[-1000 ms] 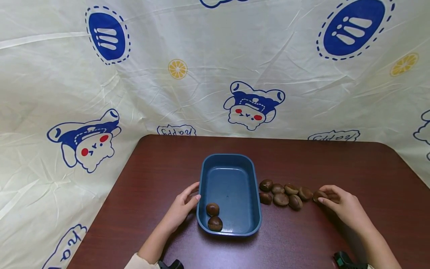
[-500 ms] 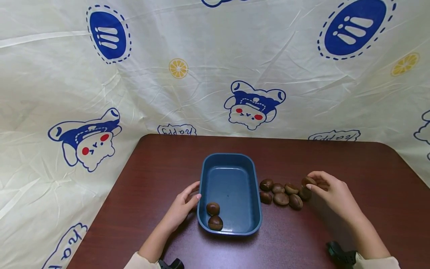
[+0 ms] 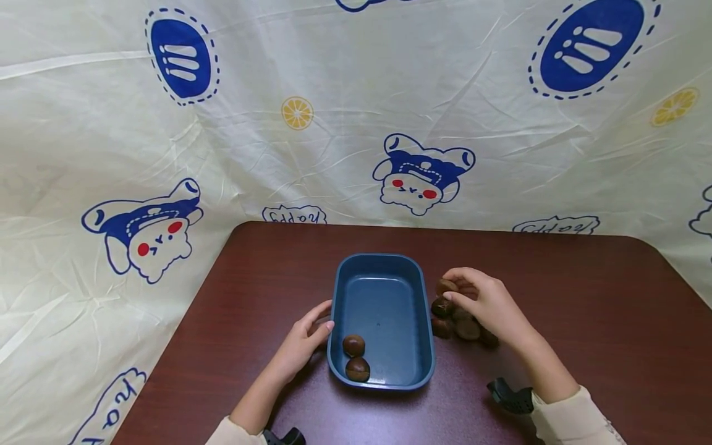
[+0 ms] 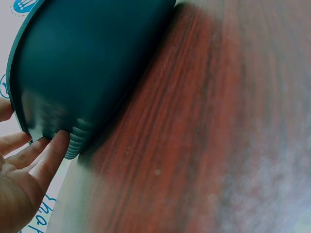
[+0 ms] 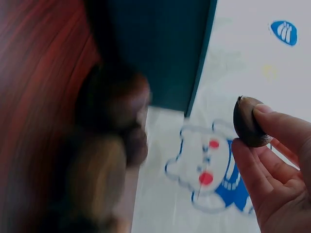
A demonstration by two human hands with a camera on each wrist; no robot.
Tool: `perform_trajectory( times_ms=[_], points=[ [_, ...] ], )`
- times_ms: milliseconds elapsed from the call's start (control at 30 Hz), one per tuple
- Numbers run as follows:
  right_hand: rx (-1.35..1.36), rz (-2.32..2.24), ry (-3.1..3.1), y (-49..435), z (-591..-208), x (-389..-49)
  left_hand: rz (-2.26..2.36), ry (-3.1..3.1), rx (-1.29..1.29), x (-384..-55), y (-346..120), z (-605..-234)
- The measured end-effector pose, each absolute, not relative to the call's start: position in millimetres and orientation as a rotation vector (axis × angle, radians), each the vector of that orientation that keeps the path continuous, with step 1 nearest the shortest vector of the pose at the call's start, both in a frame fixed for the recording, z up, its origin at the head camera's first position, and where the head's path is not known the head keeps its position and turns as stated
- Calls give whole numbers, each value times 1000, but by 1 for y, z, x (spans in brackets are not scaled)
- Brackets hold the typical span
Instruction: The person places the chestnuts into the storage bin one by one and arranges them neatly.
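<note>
My right hand (image 3: 483, 301) pinches a brown chestnut (image 5: 247, 121) between thumb and fingertips, lifted just right of the blue plastic box (image 3: 384, 259). Under and beside that hand lie several more chestnuts (image 3: 467, 329), partly hidden by it and blurred in the right wrist view. Two chestnuts (image 3: 358, 369) rest inside the box at its near left corner. My left hand (image 3: 300, 340) holds the box's left side, its thumb at the rim. In the left wrist view, its fingers (image 4: 51, 158) touch the outer wall.
The dark reddish-brown table (image 3: 601, 290) has rounded far corners. A pale cloth (image 3: 334, 161) printed with cartoon figures hangs behind and to the left of it. Both wrists carry black devices, one of them the right wrist's camera mount (image 3: 510, 397).
My right hand has lifted the chestnut from the right end of the group and carried it left, over the other chestnuts, towards the box. The left hand and box stay put.
</note>
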State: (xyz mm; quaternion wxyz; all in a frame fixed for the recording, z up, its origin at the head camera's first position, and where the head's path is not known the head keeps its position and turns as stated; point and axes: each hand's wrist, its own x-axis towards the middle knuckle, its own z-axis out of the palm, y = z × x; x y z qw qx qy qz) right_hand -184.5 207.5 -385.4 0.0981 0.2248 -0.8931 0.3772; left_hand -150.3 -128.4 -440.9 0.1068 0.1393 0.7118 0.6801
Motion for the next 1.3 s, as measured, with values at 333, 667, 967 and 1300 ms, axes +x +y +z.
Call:
perform_trajectory(
  times_ms=[333,667,967,1300],
  points=[
    [838,1189,-2681,151,-384,-189,2008,2117,435,-156,-131,-456],
    [1064,1142,-2747,105,-395,-192,2010,2109,433,-155,-131,-454],
    [1218,1005,-2807,80,-412,-198,2020,2104,425,-155,-130,-450],
    [1236,925,-2897,75,-426,-200,2008,2114,423,-155,-130,-452]
  ],
)
